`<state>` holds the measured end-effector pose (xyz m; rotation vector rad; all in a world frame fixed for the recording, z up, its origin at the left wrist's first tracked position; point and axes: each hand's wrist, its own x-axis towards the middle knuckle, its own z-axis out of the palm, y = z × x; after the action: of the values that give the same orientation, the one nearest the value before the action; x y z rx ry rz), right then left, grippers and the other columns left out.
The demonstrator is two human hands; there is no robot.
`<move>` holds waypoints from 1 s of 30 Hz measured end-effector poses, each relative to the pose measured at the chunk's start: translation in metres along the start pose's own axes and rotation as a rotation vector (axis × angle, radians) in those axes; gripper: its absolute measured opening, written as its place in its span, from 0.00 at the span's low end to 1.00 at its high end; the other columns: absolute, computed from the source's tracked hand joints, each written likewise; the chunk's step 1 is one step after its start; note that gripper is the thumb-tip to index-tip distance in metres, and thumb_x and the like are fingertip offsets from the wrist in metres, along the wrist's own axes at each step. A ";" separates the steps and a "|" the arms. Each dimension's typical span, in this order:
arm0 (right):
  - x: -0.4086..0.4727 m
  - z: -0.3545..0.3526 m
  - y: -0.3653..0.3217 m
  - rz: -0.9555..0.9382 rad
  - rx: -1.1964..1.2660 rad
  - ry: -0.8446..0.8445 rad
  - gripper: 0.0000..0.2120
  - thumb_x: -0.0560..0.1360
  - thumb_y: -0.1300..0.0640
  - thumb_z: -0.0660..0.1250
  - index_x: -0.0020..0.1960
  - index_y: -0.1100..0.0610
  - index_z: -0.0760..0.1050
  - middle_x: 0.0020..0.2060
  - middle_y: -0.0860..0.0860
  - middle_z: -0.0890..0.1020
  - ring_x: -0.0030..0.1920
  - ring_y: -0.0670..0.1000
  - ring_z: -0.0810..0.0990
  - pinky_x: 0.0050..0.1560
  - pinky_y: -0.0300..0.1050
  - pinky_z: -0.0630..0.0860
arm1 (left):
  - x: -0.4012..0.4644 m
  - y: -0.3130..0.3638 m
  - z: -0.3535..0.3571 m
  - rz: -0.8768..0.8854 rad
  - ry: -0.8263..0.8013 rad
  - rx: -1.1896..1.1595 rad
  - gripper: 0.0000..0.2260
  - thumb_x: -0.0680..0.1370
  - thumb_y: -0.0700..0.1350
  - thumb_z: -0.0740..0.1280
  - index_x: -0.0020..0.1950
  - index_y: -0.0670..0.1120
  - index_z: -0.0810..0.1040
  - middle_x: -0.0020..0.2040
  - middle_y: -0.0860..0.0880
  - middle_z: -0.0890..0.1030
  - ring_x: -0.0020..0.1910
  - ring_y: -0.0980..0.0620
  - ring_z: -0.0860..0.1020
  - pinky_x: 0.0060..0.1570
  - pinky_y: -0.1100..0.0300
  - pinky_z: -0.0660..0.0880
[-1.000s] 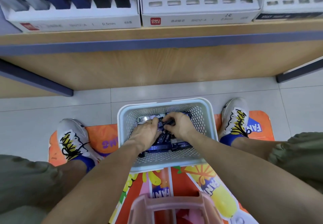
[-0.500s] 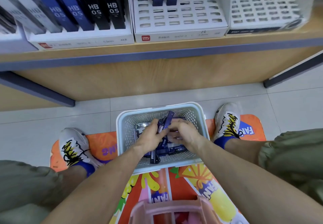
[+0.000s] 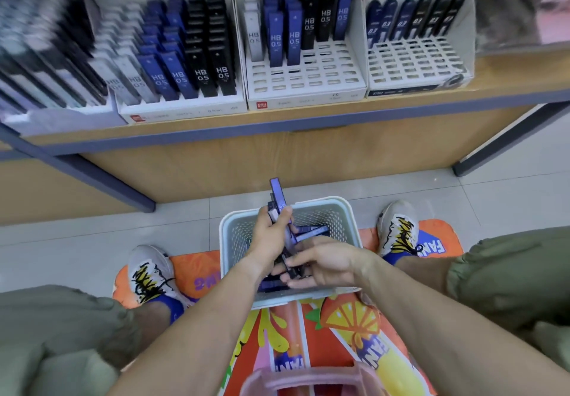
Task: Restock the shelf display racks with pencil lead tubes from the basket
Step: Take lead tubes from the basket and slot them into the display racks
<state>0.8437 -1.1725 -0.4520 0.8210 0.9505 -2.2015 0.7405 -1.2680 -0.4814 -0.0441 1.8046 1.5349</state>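
Observation:
A pale grey perforated basket (image 3: 345,213) sits on the floor between my feet with dark blue pencil lead tubes (image 3: 311,229) in it. My left hand (image 3: 271,235) is raised above the basket, shut on a bundle of blue lead tubes (image 3: 277,196) that stick up past the far rim. My right hand (image 3: 327,261) is lower, over the basket, with its fingers closed on dark tubes. On the shelf stand three white display racks: the left one (image 3: 185,108) nearly full, the middle one (image 3: 308,84) and the right one (image 3: 413,68) with several open slots.
The wooden shelf edge (image 3: 277,124) with a blue strip runs above the basket. My shoes (image 3: 148,275) stand on a bright orange printed mat (image 3: 308,334). A pink container rim (image 3: 302,377) shows at the bottom. Grey tiled floor lies to both sides.
My left hand has lifted a bundle of tubes up out of the basket. The view has tilted upward, so the racks on the shelf now show fully.

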 end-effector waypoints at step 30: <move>-0.022 -0.024 -0.020 -0.305 -0.094 0.262 0.05 0.82 0.61 0.65 0.57 0.60 0.74 0.38 0.55 0.79 0.33 0.50 0.74 0.30 0.41 0.68 | -0.012 0.001 -0.024 -0.198 -0.050 -0.378 0.10 0.82 0.46 0.68 0.54 0.40 0.71 0.40 0.45 0.76 0.28 0.51 0.70 0.30 0.55 0.71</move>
<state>0.8503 -1.1367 -0.4406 0.9913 1.3761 -2.3170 0.7359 -1.2934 -0.4742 -0.3523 1.4042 1.6929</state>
